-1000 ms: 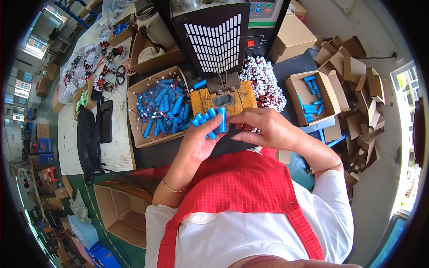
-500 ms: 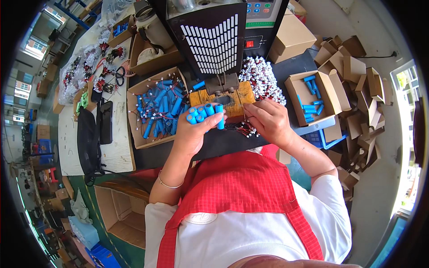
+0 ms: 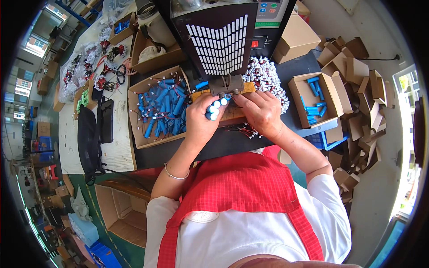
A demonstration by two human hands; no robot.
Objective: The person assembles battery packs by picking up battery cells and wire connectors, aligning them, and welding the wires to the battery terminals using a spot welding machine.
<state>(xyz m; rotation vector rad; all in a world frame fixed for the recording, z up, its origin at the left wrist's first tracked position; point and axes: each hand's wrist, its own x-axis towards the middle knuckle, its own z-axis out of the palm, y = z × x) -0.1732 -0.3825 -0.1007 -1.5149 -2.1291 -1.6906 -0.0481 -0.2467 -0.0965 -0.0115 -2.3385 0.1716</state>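
Note:
My left hand [image 3: 200, 121] is closed around a bunch of blue cylindrical cells [image 3: 214, 109], their pale round ends pointing up toward the machine. My right hand [image 3: 259, 111] pinches something small at the metal head [image 3: 227, 87] of the black machine [image 3: 219, 38]; what it holds is hidden by the fingers. Both hands rest over a small wooden block [image 3: 232, 114] on the dark bench top. A thin bracelet circles my left wrist.
An open cardboard box [image 3: 138, 134] of several blue cells sits left of my hands. A heap of white-and-red connectors [image 3: 268, 76] lies right of the machine, beside a smaller box [image 3: 299, 96] with a few cells. Folded cardboard boxes [image 3: 357, 67] pile up at right.
Both hands have moved up and away from my body toward the machine head. The bunch of blue cells went with my left hand.

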